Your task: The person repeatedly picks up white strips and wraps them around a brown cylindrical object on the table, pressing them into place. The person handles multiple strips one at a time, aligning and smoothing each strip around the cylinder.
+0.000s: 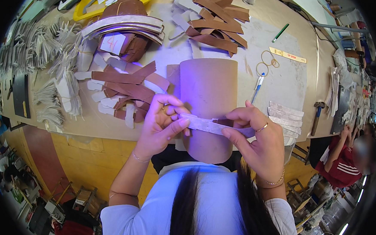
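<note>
A narrow pale strip [208, 125], whitish on its upper face with a bit of brown at one edge, stretches between my two hands. My left hand [164, 121] pinches its left end between thumb and fingers. At the other end my right hand [258, 134] grips it, thumb on top and index finger bent over. Beneath the strip lies a curved tan board [209, 86], reaching from the table toward my lap. A loose heap of brown strips with pale ends [128, 86] is just beyond my left hand. Beside my right hand sit several stacked pale strips [285, 119].
Another pile of brown strips [218, 21] lies at the back, with a banded brown bundle [126, 30] to its left. Pale bundles [68, 90] crowd the left side. On the right are a pen [258, 87], rubber bands [268, 62], a ruler [288, 55] and a hammer [318, 116].
</note>
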Motion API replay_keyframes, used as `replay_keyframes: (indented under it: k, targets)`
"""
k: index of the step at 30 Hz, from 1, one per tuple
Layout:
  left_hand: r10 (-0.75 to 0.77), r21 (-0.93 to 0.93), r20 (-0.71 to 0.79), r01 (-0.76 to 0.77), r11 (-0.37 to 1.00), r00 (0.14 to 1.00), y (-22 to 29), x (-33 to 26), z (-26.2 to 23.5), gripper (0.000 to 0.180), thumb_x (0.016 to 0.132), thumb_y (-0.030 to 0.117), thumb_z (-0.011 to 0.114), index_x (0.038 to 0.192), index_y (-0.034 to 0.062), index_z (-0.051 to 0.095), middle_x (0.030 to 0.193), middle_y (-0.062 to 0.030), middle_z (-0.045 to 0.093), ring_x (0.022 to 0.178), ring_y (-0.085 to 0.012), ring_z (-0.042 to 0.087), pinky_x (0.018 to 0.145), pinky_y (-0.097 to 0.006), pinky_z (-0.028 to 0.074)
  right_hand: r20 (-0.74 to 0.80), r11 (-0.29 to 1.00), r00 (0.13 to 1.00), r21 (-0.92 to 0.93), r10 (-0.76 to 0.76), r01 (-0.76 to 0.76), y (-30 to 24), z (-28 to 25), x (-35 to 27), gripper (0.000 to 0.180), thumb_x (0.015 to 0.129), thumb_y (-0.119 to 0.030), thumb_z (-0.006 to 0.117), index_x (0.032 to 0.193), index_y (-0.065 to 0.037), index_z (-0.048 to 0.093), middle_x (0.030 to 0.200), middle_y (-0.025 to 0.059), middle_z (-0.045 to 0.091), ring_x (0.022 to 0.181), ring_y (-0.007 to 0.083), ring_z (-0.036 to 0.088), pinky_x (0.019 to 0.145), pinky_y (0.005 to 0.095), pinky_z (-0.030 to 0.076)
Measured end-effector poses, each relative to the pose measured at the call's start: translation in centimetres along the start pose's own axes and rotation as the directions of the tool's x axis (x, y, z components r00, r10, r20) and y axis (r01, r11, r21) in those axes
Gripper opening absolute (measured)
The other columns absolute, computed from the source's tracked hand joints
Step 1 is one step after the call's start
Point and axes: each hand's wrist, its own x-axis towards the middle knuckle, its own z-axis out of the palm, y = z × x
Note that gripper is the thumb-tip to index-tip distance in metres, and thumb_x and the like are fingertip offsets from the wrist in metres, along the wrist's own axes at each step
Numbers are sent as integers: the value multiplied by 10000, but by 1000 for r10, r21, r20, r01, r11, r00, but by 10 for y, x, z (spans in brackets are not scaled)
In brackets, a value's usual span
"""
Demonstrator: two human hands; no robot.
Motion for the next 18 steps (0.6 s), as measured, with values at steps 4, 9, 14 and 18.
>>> replay_keyframes:
  k: [4, 9, 14, 18]
  targets:
    - [-19, -11, -22, 18, 1000, 1000, 0, 0, 0, 343, 882, -33, 590, 1134, 59, 377, 931, -108, 555, 755, -168, 598, 661, -265, 501, -9, 1000, 1000, 8, 10, -10, 1, 0, 0, 224, 727, -18, 745, 908, -38, 614, 675, 43, 602, 634, 125, 609, 1021, 423, 410]
    - [10, -13, -33, -10, 1000, 999, -4, 0, -1, 341, 878, -40, 590, 1126, 61, 379, 932, -111, 550, 750, -171, 594, 652, -274, 505, -19, 1000, 1000, 19, -11, 11, 3, 1, 0, 195, 744, -10, 728, 892, -38, 603, 683, 49, 610, 637, 134, 613, 1027, 429, 404]
    - [16, 18, -56, -15, 1000, 998, -4, -1, 1, 330, 877, -36, 593, 1112, 64, 383, 921, -102, 548, 736, -158, 582, 627, -261, 496, 2, 1000, 1000, 0, -11, 11, 4, -1, 1, 188, 754, -21, 721, 897, -41, 600, 693, 53, 608, 642, 152, 610, 1019, 437, 409]
    - [-6, 202, -145, 35, 979, 989, 4, -3, 9, 327, 873, -21, 611, 1094, 65, 385, 901, -78, 544, 724, -115, 556, 600, -221, 465, -7, 999, 1000, -54, -3, 3, 8, 2, 1, 198, 754, -50, 730, 905, -47, 602, 694, 51, 582, 666, 171, 573, 949, 398, 451]
